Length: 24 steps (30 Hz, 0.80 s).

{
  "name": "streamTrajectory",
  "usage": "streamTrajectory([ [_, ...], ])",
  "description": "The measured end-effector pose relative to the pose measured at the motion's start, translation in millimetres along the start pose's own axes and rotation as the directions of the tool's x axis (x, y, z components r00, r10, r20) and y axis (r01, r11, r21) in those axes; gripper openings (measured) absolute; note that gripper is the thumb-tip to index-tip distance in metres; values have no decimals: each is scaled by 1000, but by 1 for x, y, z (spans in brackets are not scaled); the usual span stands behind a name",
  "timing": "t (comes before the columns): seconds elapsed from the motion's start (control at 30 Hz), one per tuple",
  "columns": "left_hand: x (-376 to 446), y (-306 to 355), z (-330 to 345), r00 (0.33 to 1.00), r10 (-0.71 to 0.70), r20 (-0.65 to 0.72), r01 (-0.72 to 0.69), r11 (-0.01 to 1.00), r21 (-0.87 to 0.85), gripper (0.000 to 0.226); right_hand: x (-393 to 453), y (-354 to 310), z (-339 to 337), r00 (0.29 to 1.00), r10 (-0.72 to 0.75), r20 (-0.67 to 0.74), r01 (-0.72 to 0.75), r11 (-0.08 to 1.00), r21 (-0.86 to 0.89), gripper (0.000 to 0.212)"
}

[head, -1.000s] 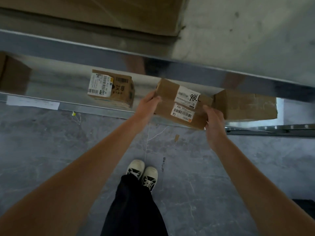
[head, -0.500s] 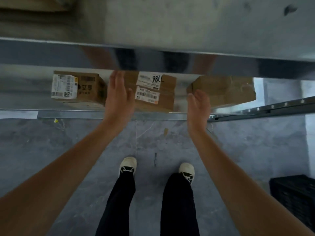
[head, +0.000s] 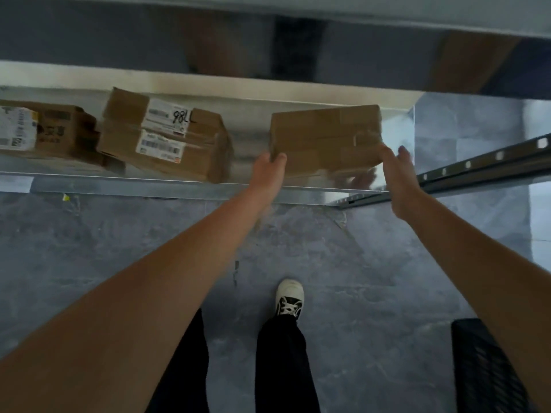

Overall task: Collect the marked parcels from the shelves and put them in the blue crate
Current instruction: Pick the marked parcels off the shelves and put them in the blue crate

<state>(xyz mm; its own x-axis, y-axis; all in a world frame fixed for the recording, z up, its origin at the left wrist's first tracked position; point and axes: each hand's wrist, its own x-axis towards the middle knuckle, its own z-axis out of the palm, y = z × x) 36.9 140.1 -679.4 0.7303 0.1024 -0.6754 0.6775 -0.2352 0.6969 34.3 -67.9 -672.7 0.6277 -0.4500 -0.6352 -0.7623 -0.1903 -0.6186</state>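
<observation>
plain parcel (head: 326,135) lengthwise along shelf (head: 149,186), both hands at ends

floor (head: 89,263): we see grey, marbled stone-look tiles running under the whole scene, with a few pale scuffs.
yellow scrap (head: 66,197): we spot a tiny bright bit lying on the floor just below the shelf's front edge, at left.
shoe (head: 289,296): we see one white sneaker with dark laces, toe pointing toward the rack.
trousers (head: 280,368): we see two black legs at bottom centre; the left one hides its foot.
perforated rail (head: 489,162): we see a dark metal bar with a row of pale holes, slanting up to the right edge.
</observation>
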Motion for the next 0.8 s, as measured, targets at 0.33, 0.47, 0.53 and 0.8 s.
streamTrajectory([
  [0.33, -9, 4, -11, 981, -101, -166, 46, 951, -307, 33, -16, -1, -7, 995, -50, 88, 27, 970, 241, 41],
  [0.47, -24, 22, -22, 979, -33, -200, -66, 883, -466, 27, -28, -10, -16, 993, -15, 117, -35, 909, 416, 45],
  [0.53, -27, 29, -26, 973, 40, -227, -125, 918, -375, 26, -32, -12, -15, 997, -8, 82, -27, 912, 409, 41],
  [0.8, -28, 29, -29, 990, 109, -94, -130, 958, -255, 24, -43, -8, -14, 994, -18, 106, -28, 907, 420, 36],
])
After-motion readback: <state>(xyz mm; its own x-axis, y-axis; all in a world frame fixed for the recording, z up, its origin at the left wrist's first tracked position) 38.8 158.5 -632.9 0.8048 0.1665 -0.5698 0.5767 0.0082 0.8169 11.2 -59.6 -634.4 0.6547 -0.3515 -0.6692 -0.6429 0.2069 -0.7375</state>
